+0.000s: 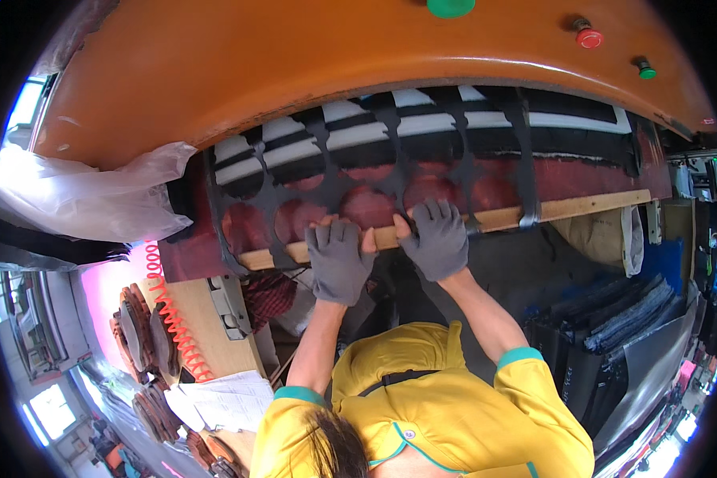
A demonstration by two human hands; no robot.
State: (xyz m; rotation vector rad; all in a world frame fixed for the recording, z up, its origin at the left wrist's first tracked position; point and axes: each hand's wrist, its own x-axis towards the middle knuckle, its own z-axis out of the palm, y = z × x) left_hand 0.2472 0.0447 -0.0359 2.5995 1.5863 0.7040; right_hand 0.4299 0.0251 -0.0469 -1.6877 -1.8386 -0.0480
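Watching from my remote seat, I have both gloved hands on the long wooden bar (385,237), which runs along the front edge of the dark red bed (570,177). The left hand (338,261) is closed over it, and the right hand (438,240) closes over it just beside, leaving a short stretch of wood bare between the thumbs. What the fingers do underneath is hidden, so I can't tell how hard they squeeze.

Just beyond the grip, the black cut-out sheet (524,151) lies across the bed, its narrow webs hanging over the bar on either side of the hands. Holding well here, I'd say, means loading both hands evenly so the bar doesn't skew, and keeping the fingers out of those loops. A wider spacing would probably steady the bar's long right end. Farther beyond the grip hangs the orange machine housing (295,60), and I'd want the fingers well short of its lower edge.

Now the pose: both forearms reach forward from yellow sleeves (526,390), the left rising nearly straight, the right slanting inward. Backs of the hands face up, wrists look fairly straight, thumbs turn toward each other.
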